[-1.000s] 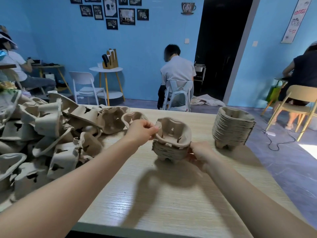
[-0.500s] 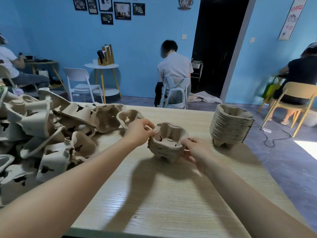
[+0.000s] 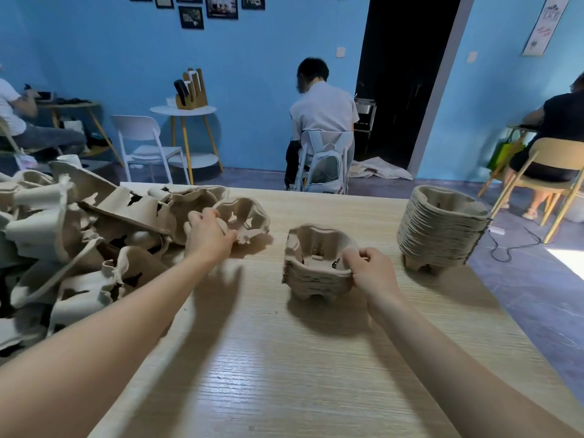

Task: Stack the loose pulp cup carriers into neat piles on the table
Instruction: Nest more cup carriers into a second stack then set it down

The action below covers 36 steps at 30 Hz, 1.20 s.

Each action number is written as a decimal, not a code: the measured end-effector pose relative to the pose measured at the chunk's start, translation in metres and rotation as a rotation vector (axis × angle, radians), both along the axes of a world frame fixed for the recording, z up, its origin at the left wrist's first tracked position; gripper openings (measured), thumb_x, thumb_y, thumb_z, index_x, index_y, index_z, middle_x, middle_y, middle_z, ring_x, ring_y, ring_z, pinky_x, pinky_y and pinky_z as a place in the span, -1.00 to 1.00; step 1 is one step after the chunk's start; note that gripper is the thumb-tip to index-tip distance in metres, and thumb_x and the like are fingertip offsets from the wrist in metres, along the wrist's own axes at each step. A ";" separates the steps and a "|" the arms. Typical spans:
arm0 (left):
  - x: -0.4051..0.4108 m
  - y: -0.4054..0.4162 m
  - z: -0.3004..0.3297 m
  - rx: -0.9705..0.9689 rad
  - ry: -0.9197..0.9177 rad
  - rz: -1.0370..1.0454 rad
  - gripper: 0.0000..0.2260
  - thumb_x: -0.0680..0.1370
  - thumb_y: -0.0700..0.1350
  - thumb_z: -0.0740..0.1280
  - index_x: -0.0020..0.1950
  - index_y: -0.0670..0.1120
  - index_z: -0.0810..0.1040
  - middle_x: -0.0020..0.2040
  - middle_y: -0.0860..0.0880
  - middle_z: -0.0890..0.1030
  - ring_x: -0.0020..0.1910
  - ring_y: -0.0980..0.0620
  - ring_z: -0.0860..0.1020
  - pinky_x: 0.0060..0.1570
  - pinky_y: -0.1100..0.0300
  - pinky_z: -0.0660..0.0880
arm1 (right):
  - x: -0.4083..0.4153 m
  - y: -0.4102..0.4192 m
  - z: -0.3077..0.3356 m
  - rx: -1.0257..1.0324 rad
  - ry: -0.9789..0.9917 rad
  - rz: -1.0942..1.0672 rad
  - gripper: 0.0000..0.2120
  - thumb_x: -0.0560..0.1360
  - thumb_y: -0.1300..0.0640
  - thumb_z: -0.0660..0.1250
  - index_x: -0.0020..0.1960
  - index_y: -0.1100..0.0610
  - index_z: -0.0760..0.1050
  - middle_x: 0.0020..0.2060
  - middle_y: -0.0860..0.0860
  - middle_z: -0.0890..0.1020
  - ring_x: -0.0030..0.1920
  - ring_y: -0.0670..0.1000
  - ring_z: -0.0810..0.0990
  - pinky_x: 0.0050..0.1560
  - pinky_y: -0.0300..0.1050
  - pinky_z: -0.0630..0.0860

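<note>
A short stack of pulp cup carriers (image 3: pixel 316 273) stands on the wooden table (image 3: pixel 284 374) near its middle. My right hand (image 3: pixel 369 270) grips that stack's right rim, thumb over the edge. A loose carrier (image 3: pixel 246 216) lies tilted at the edge of a big jumbled heap of carriers (image 3: pixel 79 241) on the left. My left hand (image 3: pixel 207 233) closes its fingers on the near rim of this loose carrier. A taller, neat pile of carriers (image 3: pixel 442 229) stands at the table's right side, apart from both hands.
The table's right edge drops to a purple floor with a cable (image 3: pixel 512 245). Beyond the far edge a person sits on a chair with a backpack (image 3: pixel 325 162). Other seated people, a white chair (image 3: pixel 145 147) and a small round table stand further back.
My left hand has let go of the short stack and moved left to the loose carrier at the heap's edge. My right hand stays on the stack's right rim.
</note>
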State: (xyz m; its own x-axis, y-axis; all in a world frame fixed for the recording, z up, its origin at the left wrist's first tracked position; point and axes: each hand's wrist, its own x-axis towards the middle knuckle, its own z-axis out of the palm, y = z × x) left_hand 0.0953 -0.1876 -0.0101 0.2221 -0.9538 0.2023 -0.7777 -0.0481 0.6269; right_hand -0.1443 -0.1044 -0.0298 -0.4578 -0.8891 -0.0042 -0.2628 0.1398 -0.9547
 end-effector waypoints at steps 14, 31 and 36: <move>-0.017 -0.018 -0.015 0.165 0.260 0.146 -0.67 0.55 -0.20 0.26 0.28 -0.26 0.34 0.24 -0.25 0.48 0.18 -0.23 0.47 0.04 0.06 0.39 | -0.007 -0.004 -0.002 -0.021 -0.027 0.040 -0.87 0.45 0.11 0.34 -0.22 0.16 0.52 -0.32 0.03 0.54 -0.25 0.02 0.46 -0.14 -0.02 0.41; -0.044 0.045 0.073 -0.117 0.607 -0.334 -0.93 0.52 -0.20 0.36 -0.10 -0.03 0.57 -0.11 -0.05 0.66 -0.09 -0.17 0.63 -0.03 -0.08 0.59 | -0.002 0.001 0.000 -0.040 -0.058 0.013 -0.67 0.55 -0.01 0.28 -0.31 0.16 0.54 -0.21 0.18 0.66 -0.14 0.14 0.58 0.10 0.23 0.51; -0.072 0.048 0.077 -0.108 0.549 -0.409 -0.93 0.52 -0.21 0.36 -0.02 -0.11 0.59 -0.18 -0.07 0.63 -0.34 0.01 0.52 -0.34 0.18 0.54 | -0.004 0.007 0.001 -0.041 -0.105 0.067 -0.68 0.49 0.03 0.34 -0.38 0.17 0.57 -0.39 0.09 0.56 -0.26 0.08 0.48 -0.17 0.09 0.47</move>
